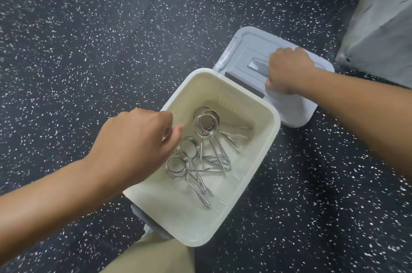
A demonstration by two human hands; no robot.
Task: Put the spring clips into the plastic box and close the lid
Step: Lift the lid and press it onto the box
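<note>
The box point(266, 148) sits open on the speckled floor point(89, 50), with the clips point(200, 150) piled loose on its bottom. The left hand point(133, 145) curls over the box's left rim, fingers bent inward, seemingly gripping the wall. The right hand point(289, 70) is closed in a fist on the grey lid point(245, 50), which lies flat just beyond the box's far corner.
</note>
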